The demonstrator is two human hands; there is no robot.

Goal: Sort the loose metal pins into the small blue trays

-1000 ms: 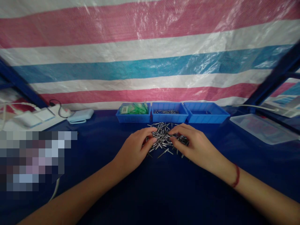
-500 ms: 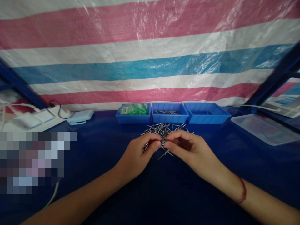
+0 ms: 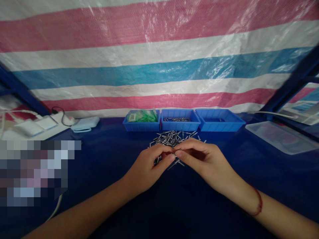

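Observation:
My left hand (image 3: 152,164) and my right hand (image 3: 203,159) meet at the fingertips over the near side of a pile of metal rivets (image 3: 171,137). Thumb and index finger are pinched on each hand, and what lies between them is too small and too covered to make out. Some rivets show under and between the hands. Behind the pile stand three blue bins: the left bin (image 3: 142,127) holds green packets (image 3: 147,116), the middle bin (image 3: 180,126) holds rivets, and the right bin (image 3: 221,126) has little visible inside.
A clear plastic lid (image 3: 281,137) lies at the right. At the left are a light blue case (image 3: 86,123), a white power strip (image 3: 53,127) with plugs, a cable and a blurred-out patch. A striped sheet (image 3: 154,73) hangs behind the blue table (image 3: 164,212).
My left hand has shifted slightly to the right, its fingertips closer to those of my right hand. The shiny metal seen between the fingertips is now mostly covered.

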